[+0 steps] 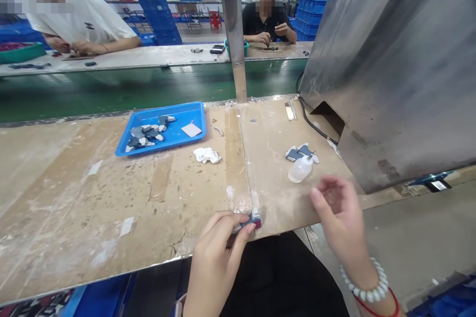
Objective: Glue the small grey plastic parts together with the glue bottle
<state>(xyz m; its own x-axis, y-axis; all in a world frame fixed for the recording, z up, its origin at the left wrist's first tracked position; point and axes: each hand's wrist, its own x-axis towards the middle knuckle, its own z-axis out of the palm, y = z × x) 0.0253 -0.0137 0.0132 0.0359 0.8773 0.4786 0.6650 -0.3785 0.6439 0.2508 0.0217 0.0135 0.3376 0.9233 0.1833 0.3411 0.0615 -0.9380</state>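
Note:
My left hand (223, 242) is closed around a small grey plastic part (255, 217) at the front edge of the table. A white piece shows on top of the part and a dark red end faces right; the rest is hidden by my fingers. Above the table's right front edge is my right hand (340, 213), its fingers loosely curled and the thumb apart, with nothing visible in it. Just beyond it a translucent squeeze bottle (300, 169) lies tilted against a few grey and white parts (293, 153).
Farther left lies a blue tray (173, 136) with several grey-white parts and a pale card (191, 130). Crumpled white tissue (207, 155) sits near it. A metal housing (401, 74) bounds the right side. Across the green conveyor (148, 86), two people work with their hands.

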